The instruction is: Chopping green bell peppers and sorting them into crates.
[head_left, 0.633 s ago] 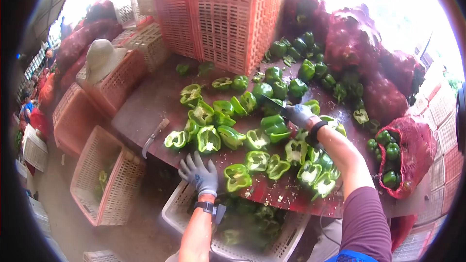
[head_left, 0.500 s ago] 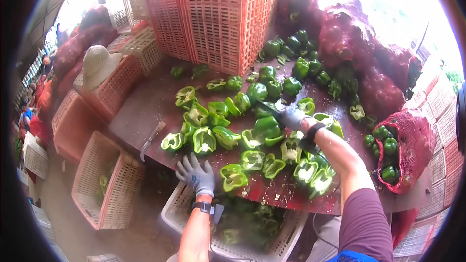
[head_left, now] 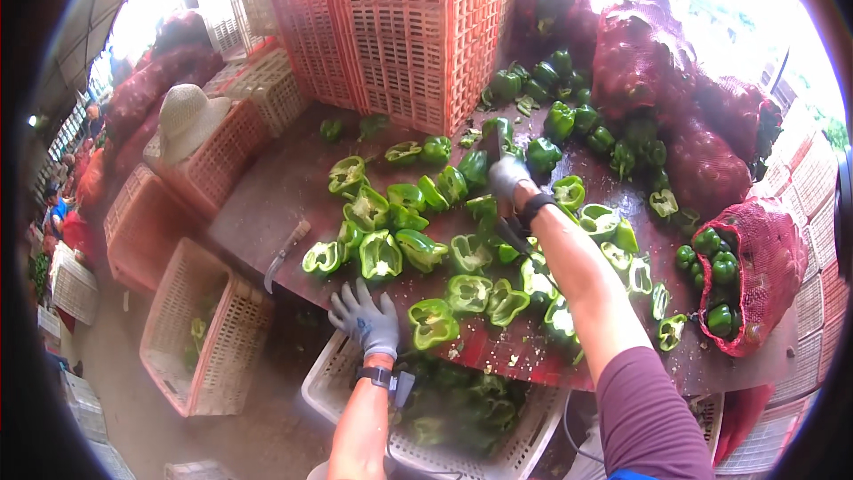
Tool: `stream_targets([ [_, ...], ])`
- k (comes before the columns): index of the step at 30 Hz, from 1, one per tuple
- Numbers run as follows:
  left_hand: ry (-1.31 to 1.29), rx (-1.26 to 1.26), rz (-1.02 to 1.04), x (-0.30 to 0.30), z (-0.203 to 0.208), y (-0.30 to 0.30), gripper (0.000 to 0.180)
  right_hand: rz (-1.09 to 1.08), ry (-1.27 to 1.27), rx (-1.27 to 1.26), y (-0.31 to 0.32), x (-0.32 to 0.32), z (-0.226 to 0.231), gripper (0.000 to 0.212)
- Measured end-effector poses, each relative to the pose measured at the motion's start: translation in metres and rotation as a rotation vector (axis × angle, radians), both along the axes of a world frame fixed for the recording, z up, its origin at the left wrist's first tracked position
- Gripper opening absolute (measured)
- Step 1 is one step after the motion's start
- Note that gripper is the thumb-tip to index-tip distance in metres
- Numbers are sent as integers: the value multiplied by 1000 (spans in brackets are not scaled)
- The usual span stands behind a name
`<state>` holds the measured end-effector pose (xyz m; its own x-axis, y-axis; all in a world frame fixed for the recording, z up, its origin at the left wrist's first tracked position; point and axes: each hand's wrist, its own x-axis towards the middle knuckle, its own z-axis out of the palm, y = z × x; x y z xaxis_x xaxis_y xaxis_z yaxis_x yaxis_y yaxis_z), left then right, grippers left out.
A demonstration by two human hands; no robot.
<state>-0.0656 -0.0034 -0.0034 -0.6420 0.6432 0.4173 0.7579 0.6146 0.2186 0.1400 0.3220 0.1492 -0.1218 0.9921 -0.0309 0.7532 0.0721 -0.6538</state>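
My right hand [head_left: 509, 180], in a grey glove, is closed on a dark-bladed knife [head_left: 494, 144]. The blade points away from me, among whole green bell peppers [head_left: 542, 155]. My left hand [head_left: 367, 322], also gloved, lies with fingers spread at the table's near edge and holds nothing. Just right of it is a halved bell pepper [head_left: 433, 324], cut side up. More halves [head_left: 380, 253] spread over the middle of the table, some hidden under my right forearm. A white crate [head_left: 324, 382] below the edge contains green peppers [head_left: 462, 404].
A curved knife with a wooden handle [head_left: 286, 253] lies at the table's left edge. Tall orange crates [head_left: 400, 36] stand at the back. Red mesh sacks [head_left: 766, 271] of peppers line the right side. Left of the table are more crates [head_left: 200, 338] and a pale hat [head_left: 189, 120].
My right hand has moved left and farther away, and the knife's blade has swung from pointing left to pointing away from me. My left hand stays spread at the edge.
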Motion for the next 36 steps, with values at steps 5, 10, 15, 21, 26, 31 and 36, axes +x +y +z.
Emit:
stream_targets([
  [5,30,7,-9,1,-3,1,62,452,-730,-66,-40,-12,9,36],
  [10,-3,6,-7,0,-3,-1,62,298,-415,149,-70,5,-1,39],
  [15,7,0,1,-2,-3,1,62,-120,-93,340,-15,35,28,28],
  [21,10,9,-58,13,0,20,60,241,-813,48,71,111,-48,31],
  [26,37,-10,3,-5,-6,0,62,355,-528,-9,-5,87,-2,34],
  [31,37,-27,17,-4,-10,2,60,72,-321,202,-8,123,24,36],
  [36,50,-33,6,-3,-9,3,60,-116,-263,201,58,125,41,36],
])
